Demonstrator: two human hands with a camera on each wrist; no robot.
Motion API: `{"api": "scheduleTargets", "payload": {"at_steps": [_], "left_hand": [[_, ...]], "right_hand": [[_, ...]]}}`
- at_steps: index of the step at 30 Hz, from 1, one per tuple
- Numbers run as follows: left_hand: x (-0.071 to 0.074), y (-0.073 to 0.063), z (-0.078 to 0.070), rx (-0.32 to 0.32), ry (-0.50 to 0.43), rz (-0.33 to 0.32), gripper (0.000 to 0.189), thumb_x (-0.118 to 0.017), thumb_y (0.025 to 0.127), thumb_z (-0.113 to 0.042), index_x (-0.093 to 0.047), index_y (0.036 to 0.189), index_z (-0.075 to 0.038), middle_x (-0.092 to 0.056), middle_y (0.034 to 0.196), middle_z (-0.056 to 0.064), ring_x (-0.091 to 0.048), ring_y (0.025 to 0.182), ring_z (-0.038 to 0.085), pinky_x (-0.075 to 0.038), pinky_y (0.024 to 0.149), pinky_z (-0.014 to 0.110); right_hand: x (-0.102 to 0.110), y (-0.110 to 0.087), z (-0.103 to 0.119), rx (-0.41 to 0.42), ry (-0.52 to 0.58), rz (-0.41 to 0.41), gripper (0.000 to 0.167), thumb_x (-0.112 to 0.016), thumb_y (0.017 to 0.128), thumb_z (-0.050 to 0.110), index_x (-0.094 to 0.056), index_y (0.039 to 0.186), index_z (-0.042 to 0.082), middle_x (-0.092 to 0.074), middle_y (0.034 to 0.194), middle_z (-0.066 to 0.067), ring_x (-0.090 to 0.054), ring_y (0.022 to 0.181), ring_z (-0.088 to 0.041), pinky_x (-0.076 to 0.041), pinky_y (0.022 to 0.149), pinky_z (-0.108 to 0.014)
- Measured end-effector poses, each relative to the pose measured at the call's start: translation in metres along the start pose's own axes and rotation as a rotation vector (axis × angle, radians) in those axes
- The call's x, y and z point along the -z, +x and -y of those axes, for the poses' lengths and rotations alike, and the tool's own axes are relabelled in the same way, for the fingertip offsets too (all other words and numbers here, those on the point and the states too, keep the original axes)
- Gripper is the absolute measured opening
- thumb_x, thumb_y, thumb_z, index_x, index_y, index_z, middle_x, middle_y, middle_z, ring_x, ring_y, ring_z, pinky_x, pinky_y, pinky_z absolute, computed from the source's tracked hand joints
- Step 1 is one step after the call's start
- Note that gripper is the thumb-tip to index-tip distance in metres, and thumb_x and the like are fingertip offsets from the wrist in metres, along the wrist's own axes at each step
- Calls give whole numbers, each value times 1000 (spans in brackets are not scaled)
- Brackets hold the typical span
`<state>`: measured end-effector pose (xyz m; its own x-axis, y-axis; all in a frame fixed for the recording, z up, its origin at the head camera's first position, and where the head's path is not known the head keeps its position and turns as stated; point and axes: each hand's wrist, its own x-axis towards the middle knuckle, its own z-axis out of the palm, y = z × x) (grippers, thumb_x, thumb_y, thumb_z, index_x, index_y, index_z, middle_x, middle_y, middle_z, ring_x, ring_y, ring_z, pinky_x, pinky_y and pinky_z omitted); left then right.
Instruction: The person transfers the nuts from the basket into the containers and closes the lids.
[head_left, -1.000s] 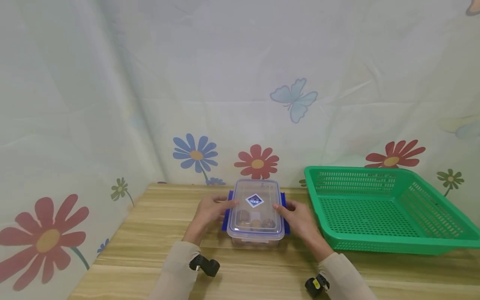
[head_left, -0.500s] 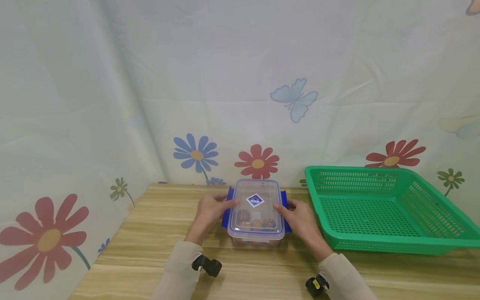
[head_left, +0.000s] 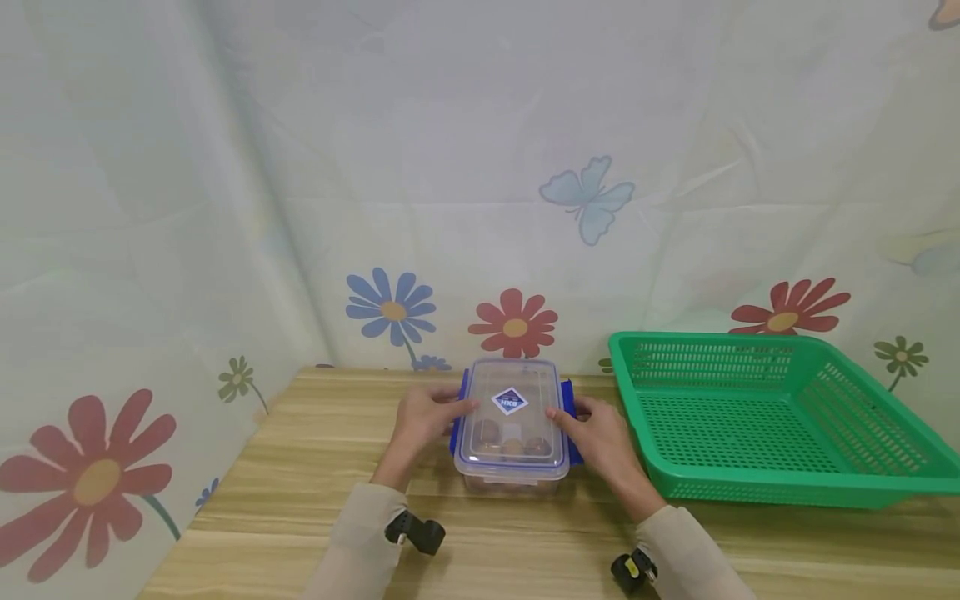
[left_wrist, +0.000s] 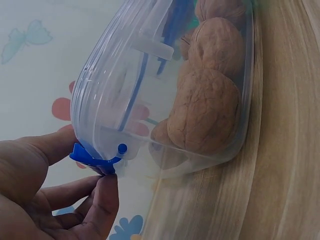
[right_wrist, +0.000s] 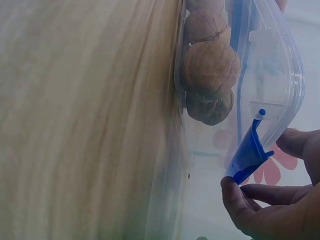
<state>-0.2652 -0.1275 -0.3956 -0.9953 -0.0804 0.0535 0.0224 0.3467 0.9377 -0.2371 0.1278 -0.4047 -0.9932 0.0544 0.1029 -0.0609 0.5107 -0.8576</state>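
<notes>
A clear plastic food container [head_left: 512,462] with a lid stands on the wooden table, several walnuts [left_wrist: 205,110] inside. A blue-and-white diamond label [head_left: 509,401] marks its lid. My left hand [head_left: 422,417] is at the left side, thumb on the lid's edge and fingertips against the left blue latch [left_wrist: 92,159], which is tilted up near the rim. On the other side, my right hand [head_left: 597,433] has its thumb on the lid's edge and fingers under the right blue latch [right_wrist: 248,157]. That latch slants outward, its free edge apart from the rim.
Close on the right, a large green plastic basket [head_left: 780,487] sits on the table [head_left: 262,500], its near corner beside the right wrist. A flower-print curtain [head_left: 450,208] hangs behind. Each wrist wears a small black camera [head_left: 416,532].
The left latch has swung up toward the lid's rim under the left fingers. On the right, the latch has lifted slightly. The container stays in place.
</notes>
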Motion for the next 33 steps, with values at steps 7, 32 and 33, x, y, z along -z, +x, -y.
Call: {"api": "scheduleTargets", "payload": {"at_steps": [7,32,33], "left_hand": [[0,-1,1,-7,5,-22,35,-87,89,-16,-78,115,5,-77,108,20,-76,83,26,-67,71,36],[-10,-4,-1,0,172,-169,31,-88,88,-20,-81,108,3,-78,106,18,-77,92,29,-66,81,42],[-10,-5,-1,-2,174,-170,31,-88,87,-20,-81,108,2,-78,106,18,-77,91,29,-66,81,41]], "right_hand": [[-1,1,1,1,-7,-4,53,-75,101,26,-63,136,-11,-74,111,-22,-75,87,-28,-66,80,-46],[-3,1,3,11,-19,-4,53,-75,101,27,-63,138,-9,-75,110,-19,-75,88,-27,-66,81,-46],[-3,1,2,11,-22,-5,52,-75,101,27,-63,138,-9,-75,109,-19,-75,88,-27,-66,80,-46]]}}
